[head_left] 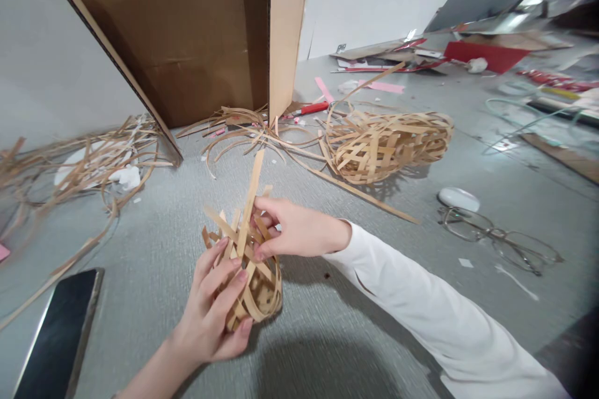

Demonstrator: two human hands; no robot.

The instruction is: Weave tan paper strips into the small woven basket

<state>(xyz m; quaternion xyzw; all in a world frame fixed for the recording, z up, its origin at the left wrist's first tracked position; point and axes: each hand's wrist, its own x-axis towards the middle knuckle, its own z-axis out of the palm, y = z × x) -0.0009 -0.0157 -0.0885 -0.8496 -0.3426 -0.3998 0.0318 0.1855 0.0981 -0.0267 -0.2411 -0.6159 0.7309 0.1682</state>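
A small, partly woven basket of flat tan strips [262, 290] is between my two hands, with loose strip ends sticking up at its top. My left hand [213, 305] holds its left side, fingers over the weave and thumb at the lower edge. At the upper right of the same basket, my right hand [290, 227] has thumb and fingers closed on the strips. One longer strip [250, 199] rises from the weave between the hands. Further back on the right lies a larger woven basket [388, 143] on its side, with long loose strips.
Behind stands an open cardboard box [283, 31]. Loose strips [107, 162] pile at the left, above a dark phone [60, 330]. Red-handled cutter [313, 108] lies near the box. Eyeglasses [498, 234] and a white mouse-shaped object [458, 199] lie right. Scraps fill the back right.
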